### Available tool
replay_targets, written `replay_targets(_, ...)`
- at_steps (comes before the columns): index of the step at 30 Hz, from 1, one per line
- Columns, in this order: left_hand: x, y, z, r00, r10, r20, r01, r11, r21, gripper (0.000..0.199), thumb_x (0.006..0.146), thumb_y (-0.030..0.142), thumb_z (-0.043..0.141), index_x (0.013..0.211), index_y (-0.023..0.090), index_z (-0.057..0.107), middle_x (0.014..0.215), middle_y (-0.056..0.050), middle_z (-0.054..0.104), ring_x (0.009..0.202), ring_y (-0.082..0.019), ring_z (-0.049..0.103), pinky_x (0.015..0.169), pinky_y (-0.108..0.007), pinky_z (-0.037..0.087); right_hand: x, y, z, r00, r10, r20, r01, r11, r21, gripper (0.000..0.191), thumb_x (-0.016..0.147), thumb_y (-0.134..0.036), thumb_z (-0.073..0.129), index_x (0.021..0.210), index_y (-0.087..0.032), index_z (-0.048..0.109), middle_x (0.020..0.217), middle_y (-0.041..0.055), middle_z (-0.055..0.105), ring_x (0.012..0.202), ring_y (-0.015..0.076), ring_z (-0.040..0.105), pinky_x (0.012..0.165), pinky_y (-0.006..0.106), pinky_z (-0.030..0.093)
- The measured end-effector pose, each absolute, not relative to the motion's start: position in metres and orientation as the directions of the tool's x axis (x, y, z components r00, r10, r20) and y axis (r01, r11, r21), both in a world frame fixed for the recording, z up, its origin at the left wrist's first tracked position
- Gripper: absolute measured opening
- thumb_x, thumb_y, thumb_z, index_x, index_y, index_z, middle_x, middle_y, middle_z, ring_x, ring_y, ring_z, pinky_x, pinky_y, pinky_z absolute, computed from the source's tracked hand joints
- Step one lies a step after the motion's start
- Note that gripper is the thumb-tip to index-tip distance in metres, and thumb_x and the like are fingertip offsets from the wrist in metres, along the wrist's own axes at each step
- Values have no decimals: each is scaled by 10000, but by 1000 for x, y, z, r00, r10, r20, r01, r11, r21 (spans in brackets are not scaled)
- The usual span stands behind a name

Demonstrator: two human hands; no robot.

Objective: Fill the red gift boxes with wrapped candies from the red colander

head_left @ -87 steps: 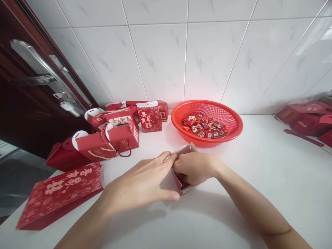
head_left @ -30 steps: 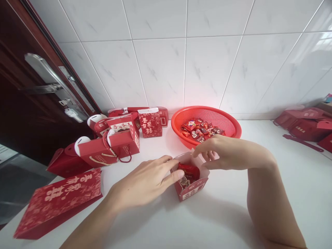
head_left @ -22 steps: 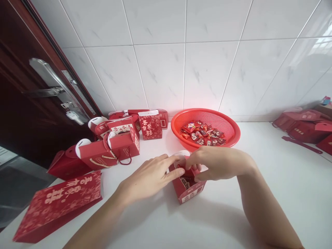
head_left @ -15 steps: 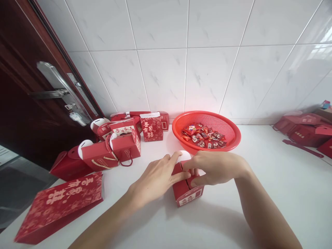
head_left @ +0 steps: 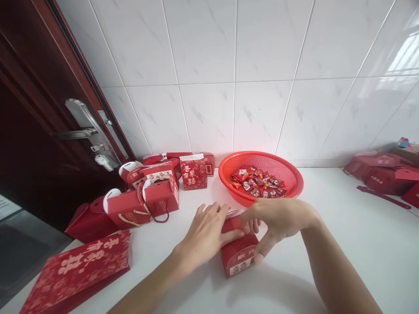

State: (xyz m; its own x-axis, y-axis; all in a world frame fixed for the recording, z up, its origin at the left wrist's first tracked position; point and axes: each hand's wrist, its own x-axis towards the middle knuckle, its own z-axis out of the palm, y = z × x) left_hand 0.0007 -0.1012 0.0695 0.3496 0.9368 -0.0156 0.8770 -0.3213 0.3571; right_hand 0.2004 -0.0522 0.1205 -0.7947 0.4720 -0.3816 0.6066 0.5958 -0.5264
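Observation:
A small red gift box (head_left: 238, 252) with a printed white label on its near end sits on the white table in front of me. My left hand (head_left: 205, 233) holds it from the left, thumb laid across the top and fingers over the far left edge. From the right, my right hand (head_left: 276, 221) bends over the box, with its fingers curled at the top and its thumb at the near right corner. Its grip is partly hidden. A pale flap shows between the hands at the box's far end.
Just behind the box stands a red plastic basket (head_left: 296, 192) holding wrapped candies (head_left: 257, 182). Several red gift boxes (head_left: 129, 208) cluster at left, near a larger red box (head_left: 81, 266). More red cartons (head_left: 381, 172) lie far right. A dark door (head_left: 29, 131) borders the left.
The box's top flaps, parted by a gap before, now lie folded down, with a rounded flap toward the near end. My right thumb has moved to the near right corner. The view has tilted up slightly.

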Motion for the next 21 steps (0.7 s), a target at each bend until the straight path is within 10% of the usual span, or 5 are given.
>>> replay_targets(9,0,-100,66,404,915,-5,852,-375,366,208,963,372,570,1098,221,619,1091,-75,681,1013,-276,636,935,-406,453,189,-48,109,-609,683,-403,789,570,-227,491,804,-616,673,943,-146,704,813,68,647,715,210,587,513,283,377)
replay_targets(15,-10,-98,79,421,907,7,785,-368,499,529,1027,547,287,819,215,642,932,-62,647,854,-234,628,770,-354,472,186,-50,108,-592,699,-402,800,568,-190,474,807,-614,671,925,-156,697,791,63,631,694,209,586,508,283,371)
replay_targets(21,-13,-102,78,450,880,-153,810,-330,484,299,919,526,554,912,234,620,996,-44,631,959,-266,617,785,-345,465,181,-51,104,-581,703,-411,805,570,-164,345,819,-509,672,840,-166,638,749,44,588,676,206,565,483,289,345)
